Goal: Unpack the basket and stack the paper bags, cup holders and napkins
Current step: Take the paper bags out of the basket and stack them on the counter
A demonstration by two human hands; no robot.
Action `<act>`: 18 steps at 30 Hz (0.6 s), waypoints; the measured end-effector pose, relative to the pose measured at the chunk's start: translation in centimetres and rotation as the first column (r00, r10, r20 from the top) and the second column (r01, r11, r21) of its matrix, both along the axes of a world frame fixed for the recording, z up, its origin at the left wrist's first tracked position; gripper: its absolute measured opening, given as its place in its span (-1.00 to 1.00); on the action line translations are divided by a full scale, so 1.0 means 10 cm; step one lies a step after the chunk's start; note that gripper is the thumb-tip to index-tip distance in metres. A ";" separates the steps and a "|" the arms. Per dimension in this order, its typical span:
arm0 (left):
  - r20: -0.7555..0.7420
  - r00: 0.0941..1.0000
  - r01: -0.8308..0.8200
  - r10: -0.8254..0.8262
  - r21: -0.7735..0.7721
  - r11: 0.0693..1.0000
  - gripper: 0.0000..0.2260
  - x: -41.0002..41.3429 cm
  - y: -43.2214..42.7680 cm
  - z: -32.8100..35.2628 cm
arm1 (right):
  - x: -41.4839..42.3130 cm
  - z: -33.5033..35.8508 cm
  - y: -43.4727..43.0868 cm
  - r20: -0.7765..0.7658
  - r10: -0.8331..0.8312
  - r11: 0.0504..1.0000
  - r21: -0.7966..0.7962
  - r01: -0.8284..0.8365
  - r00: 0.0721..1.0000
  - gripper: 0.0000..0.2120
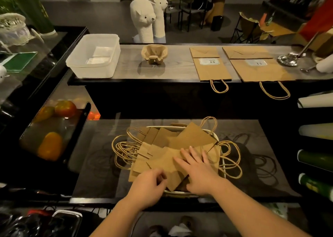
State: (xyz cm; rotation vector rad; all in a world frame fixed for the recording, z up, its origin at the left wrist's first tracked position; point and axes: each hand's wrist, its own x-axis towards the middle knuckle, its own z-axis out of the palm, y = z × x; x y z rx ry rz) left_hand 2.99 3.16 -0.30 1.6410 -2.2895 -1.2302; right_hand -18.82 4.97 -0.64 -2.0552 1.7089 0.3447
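A white basket [222, 162] on the lower counter is heaped with several flat brown paper bags [173, 143], their twine handles spilling over both sides. My right hand [197, 168] lies flat on the top bags, fingers spread. My left hand [149, 186] pinches the near corner of a bag at the front of the heap. On the upper counter lie a small paper bag [210, 69], a larger paper bag [259, 69], a stack of pulp cup holders [154, 53], and a clear plastic tub [81, 63] with white napkins [100, 55] inside.
A glass display case [52, 128] with fruit stands at the left. Rolled paper tubes [315, 130] line the right edge. A metal stand [288, 59] sits at the upper counter's right end. Two white alpaca figures [147, 18] stand behind the counter.
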 end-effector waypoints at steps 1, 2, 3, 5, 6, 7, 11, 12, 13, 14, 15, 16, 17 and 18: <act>-0.029 0.999 -0.026 0.026 0.021 0.999 -0.96 0.01 -0.03 0.00 | 0.02 -0.03 0.03 -0.007 -0.009 0.999 -0.039 0.009 1.000 -0.07; -0.066 0.996 -0.061 0.064 0.044 0.997 -0.97 0.03 -0.05 -0.02 | 0.04 -0.03 0.06 -0.008 -0.019 0.997 -0.079 0.018 1.000 -0.11; -0.111 0.988 -0.095 0.102 0.073 0.993 -0.99 0.04 -0.08 -0.03 | 0.07 -0.02 0.10 -0.013 -0.033 0.993 -0.113 0.031 0.999 -0.17; -0.213 0.958 -0.165 0.194 0.150 0.975 -0.94 0.08 -0.12 -0.04 | 0.13 -0.02 0.18 -0.015 -0.063 0.984 -0.165 0.060 0.998 -0.29; -0.276 0.926 -0.207 0.257 0.197 0.958 -0.91 0.10 -0.13 -0.04 | 0.17 -0.02 0.23 0.012 -0.098 0.978 -0.184 0.099 0.995 -0.36; -0.340 0.878 -0.266 0.337 0.239 0.934 -0.89 0.13 -0.13 -0.03 | 0.20 -0.03 0.27 0.071 -0.149 0.967 -0.198 0.160 0.986 -0.43; -0.575 0.511 -0.498 0.639 0.408 0.765 -0.90 0.21 -0.16 0.22 | 0.18 0.19 0.25 0.572 -0.379 0.772 -0.238 0.589 0.727 -0.68; -0.620 0.437 -0.514 0.652 0.423 0.746 -0.84 0.22 -0.19 0.29 | 0.16 0.32 0.21 0.683 -0.388 0.704 -0.215 0.677 0.620 -0.72; -0.662 0.408 -0.514 0.628 0.402 0.758 -0.76 0.22 -0.21 0.35 | 0.14 0.47 0.18 0.761 -0.371 0.640 -0.207 0.740 0.533 -0.73; -0.705 0.410 -0.496 0.579 0.360 0.790 -0.68 0.20 -0.23 0.41 | 0.13 0.63 0.14 0.816 -0.340 0.576 -0.212 0.789 0.468 -0.73; -0.737 0.425 -0.464 0.526 0.321 0.826 -0.62 0.17 -0.24 0.48 | 0.12 0.76 0.09 0.854 -0.300 0.520 -0.227 0.823 0.425 -0.74; -0.753 0.443 -0.430 0.487 0.298 0.852 -0.58 0.11 -0.26 0.54 | 0.10 0.87 0.05 0.864 -0.265 0.487 -0.263 0.833 0.427 -0.75; -0.755 0.461 -0.401 0.466 0.290 0.869 -0.57 0.04 -0.28 0.59 | 0.09 0.94 -0.01 0.844 -0.251 0.497 -0.308 0.811 0.474 -0.76; -0.746 0.485 -0.384 0.456 0.287 0.878 -0.57 -0.03 -0.30 0.63 | 0.08 1.00 -0.07 0.799 -0.261 0.556 -0.334 0.761 0.542 -0.78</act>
